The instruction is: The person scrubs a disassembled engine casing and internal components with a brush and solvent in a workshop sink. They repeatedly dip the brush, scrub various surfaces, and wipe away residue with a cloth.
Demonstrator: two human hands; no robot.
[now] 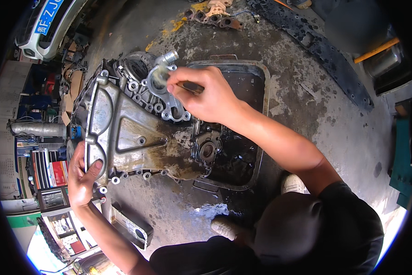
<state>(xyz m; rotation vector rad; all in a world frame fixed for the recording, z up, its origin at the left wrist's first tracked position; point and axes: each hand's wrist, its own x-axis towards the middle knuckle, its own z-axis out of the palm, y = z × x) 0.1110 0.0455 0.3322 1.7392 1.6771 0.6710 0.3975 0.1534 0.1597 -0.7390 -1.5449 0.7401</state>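
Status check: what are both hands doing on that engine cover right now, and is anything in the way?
Left hand grips the engine cover edge. Right hand holds a dark tool against its upper part. Cover sits over an oily drain pan. No obstruction seen.

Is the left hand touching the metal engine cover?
Touching. The head view shows the left hand gripping the lower edge of the engine cover, with the thumb pressed flat on its face.

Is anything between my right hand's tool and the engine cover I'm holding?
Nothing visible. The right hand holds a dark-handled tool right at the top of the metal cover; the left hand grips its lower edge.
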